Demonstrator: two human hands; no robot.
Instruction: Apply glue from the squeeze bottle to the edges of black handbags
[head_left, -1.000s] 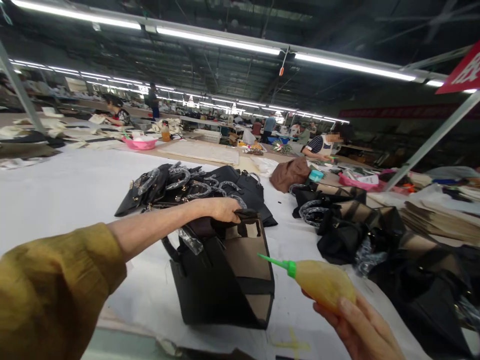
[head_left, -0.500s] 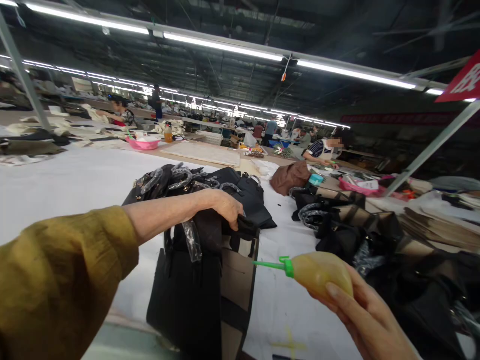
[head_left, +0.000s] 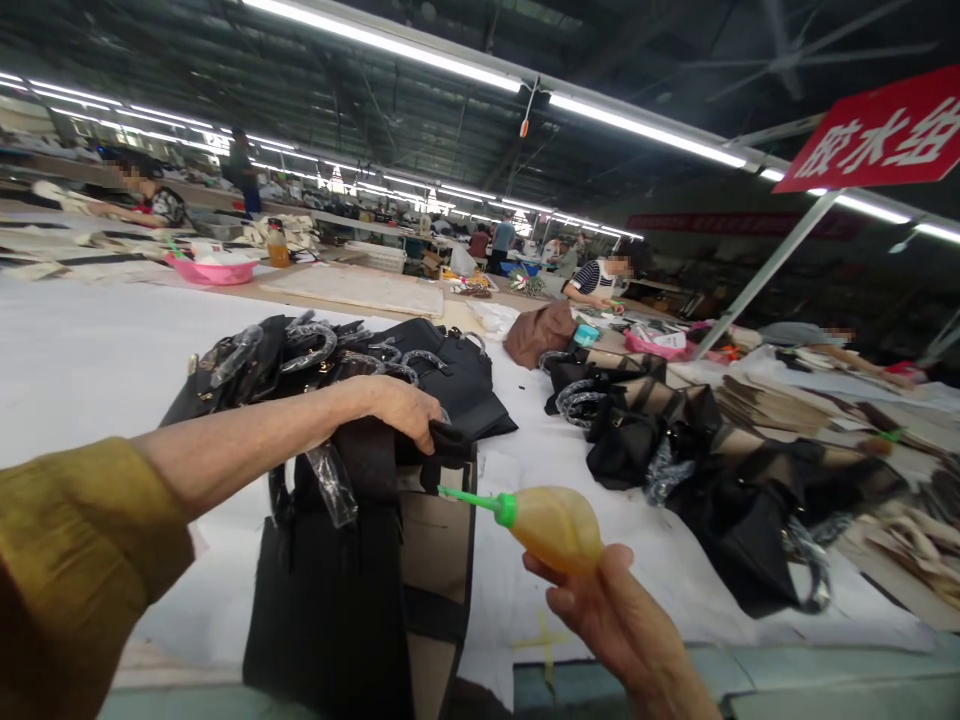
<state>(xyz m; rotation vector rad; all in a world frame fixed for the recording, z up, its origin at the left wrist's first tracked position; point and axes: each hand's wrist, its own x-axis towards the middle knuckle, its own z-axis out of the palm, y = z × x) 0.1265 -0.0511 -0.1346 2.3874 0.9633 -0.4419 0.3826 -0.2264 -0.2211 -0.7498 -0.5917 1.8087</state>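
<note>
My left hand [head_left: 401,408] grips the top edge of a black handbag [head_left: 352,590] that stands upright at the near edge of the white table [head_left: 90,360]. The bag's side panel shows tan lining [head_left: 435,540], and its handle is wrapped in clear plastic. My right hand [head_left: 607,610] is closed on a yellow squeeze bottle of glue [head_left: 551,525]. Its green nozzle points left at the bag's top corner, close below my left fingers.
A heap of black handbags [head_left: 337,360] lies behind the held bag, and more black bags [head_left: 720,480] are spread to the right. A brown bag [head_left: 540,333], a pink basin [head_left: 212,270] and stacked tan pieces [head_left: 787,405] lie further back. Other people work at far tables.
The bag has been turned from lying tilted to standing upright, nearer the table edge. My right hand has brought the glue bottle left, up to the bag's top corner.
</note>
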